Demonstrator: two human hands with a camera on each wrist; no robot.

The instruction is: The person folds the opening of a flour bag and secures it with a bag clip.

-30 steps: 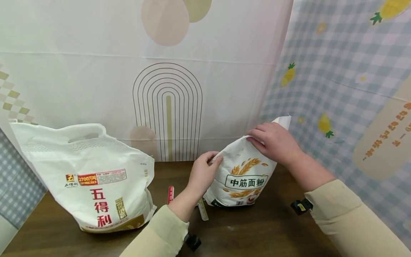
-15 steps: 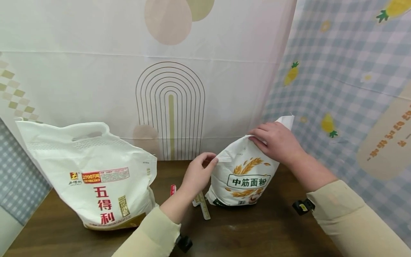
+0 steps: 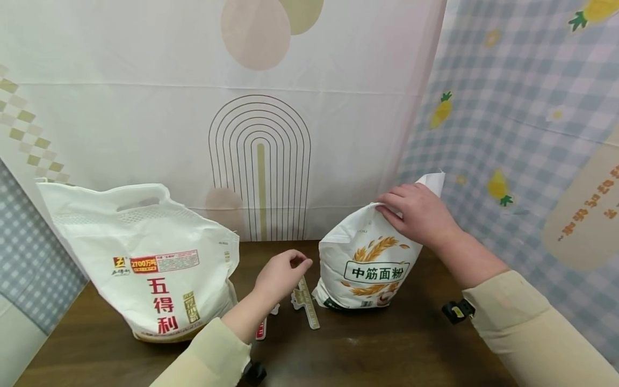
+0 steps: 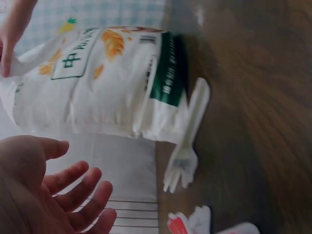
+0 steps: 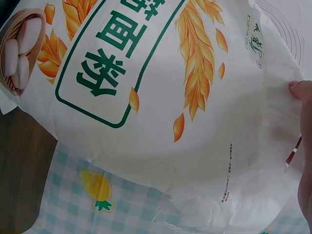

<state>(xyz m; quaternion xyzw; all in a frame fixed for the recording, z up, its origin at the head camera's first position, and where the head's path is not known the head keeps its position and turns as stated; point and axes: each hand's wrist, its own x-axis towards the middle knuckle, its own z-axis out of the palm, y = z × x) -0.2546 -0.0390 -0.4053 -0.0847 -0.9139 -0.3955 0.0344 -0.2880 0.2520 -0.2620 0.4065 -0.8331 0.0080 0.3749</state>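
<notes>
A white flour bag [image 3: 333,258] with green lettering and wheat ears stands on the wooden table at right. My right hand [image 3: 416,212] grips its top edge, thumb in front; one corner sticks up behind the hand. In the right wrist view the thumb [image 5: 300,92] presses on the white bag film. My left hand [image 3: 280,274] hangs to the left of the bag, apart from it, its fingers loosely bent around nothing. Below that hand lie a flat gold strip [image 3: 309,309] with ruler-like marks and a similar red strip [image 3: 261,329], partly hidden by the forearm.
A larger white bag [image 3: 96,226] with red lettering and a cut-out handle stands at left on the dark wooden table [image 3: 367,355]. A pale printed cloth [image 3: 358,134] hangs behind, and a blue checked cloth [image 3: 508,140] borders the right side.
My left hand has let go of the flour bag's left top corner and moved left and down, over the strips. The right hand keeps its hold on the top edge.
</notes>
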